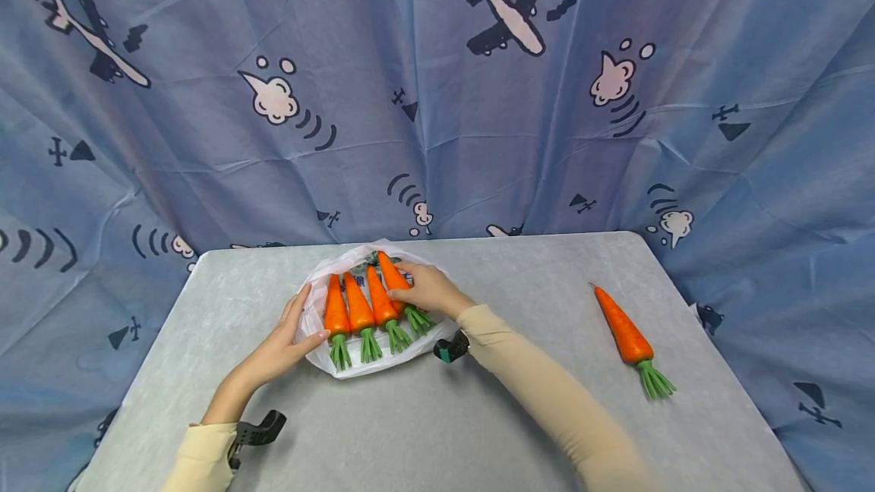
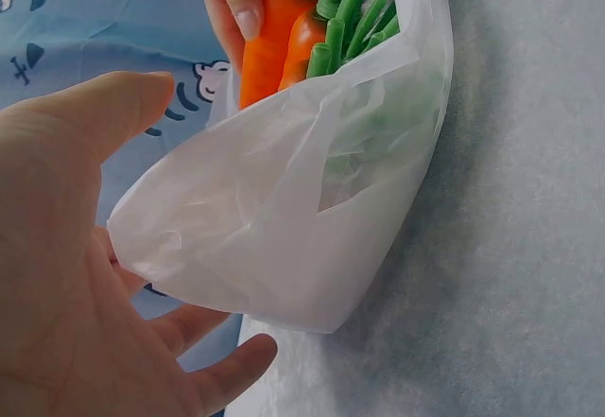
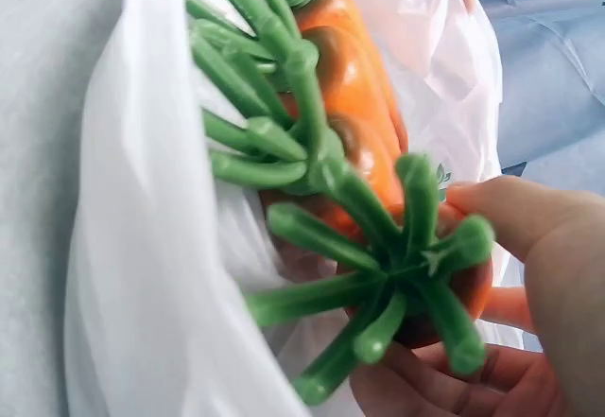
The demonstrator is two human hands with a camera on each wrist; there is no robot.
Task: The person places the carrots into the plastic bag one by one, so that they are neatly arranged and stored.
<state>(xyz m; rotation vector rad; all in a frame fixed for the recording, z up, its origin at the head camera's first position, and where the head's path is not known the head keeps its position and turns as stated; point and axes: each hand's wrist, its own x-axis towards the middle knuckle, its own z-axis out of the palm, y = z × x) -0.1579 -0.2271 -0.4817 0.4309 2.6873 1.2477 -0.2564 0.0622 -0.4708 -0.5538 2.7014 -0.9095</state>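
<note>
Several orange carrots with green tops lie side by side in a white plastic bag (image 1: 350,372), their tops toward the front edge. My right hand (image 1: 434,291) grips the rightmost carrot (image 1: 391,272), thumb on one side and fingers on the other; its green stems (image 3: 406,270) fan out close to the right wrist camera. At the bag's left side, my left hand (image 1: 282,342) is spread with straight fingers. In the left wrist view, its fingertips reach behind the bag's outer edge, and its thumb (image 2: 132,105) stands apart from the plastic.
One more carrot (image 1: 620,325) lies alone on the right part of the grey table (image 1: 533,287). Behind the table hangs a blue curtain (image 1: 437,97) printed with planes and clouds. Each wrist wears a black camera mount.
</note>
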